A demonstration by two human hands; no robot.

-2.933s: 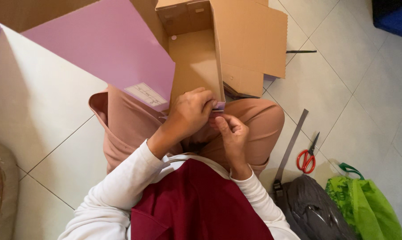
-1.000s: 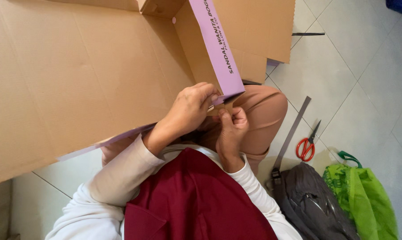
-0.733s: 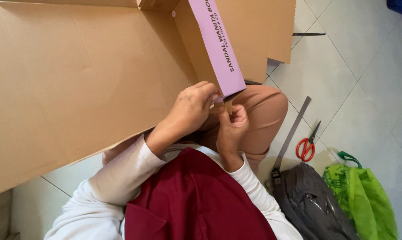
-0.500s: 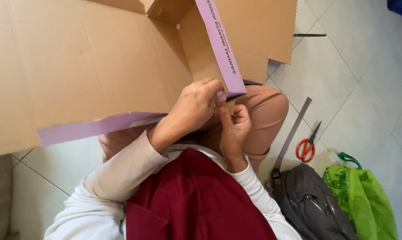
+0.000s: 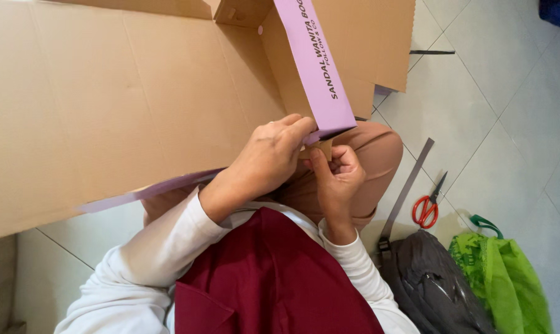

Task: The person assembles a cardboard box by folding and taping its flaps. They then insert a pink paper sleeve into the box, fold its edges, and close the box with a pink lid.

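Note:
A large cardboard box blank (image 5: 125, 105), brown inside and lilac outside, stands partly folded over my lap. My left hand (image 5: 269, 158) grips the lower corner of its lilac side panel (image 5: 311, 68). My right hand (image 5: 337, 176) pinches a small brown tab (image 5: 320, 147) at that same corner, thumb pointing up. Both hands touch each other there. I sit on the floor in tan trousers, a maroon apron and white sleeves.
Red-handled scissors (image 5: 427, 207) lie on the white tiled floor (image 5: 496, 111) to my right. A grey bag (image 5: 431, 284) with a long strap and a green bag (image 5: 503, 272) sit near my right hip. A blue thing (image 5: 558, 12) shows at the top right corner.
The box went from lying open with its lilac lid flat to raised and folded over my lap. In the last second the big panel tilted, showing a lilac edge below. Both hands stayed at the corner.

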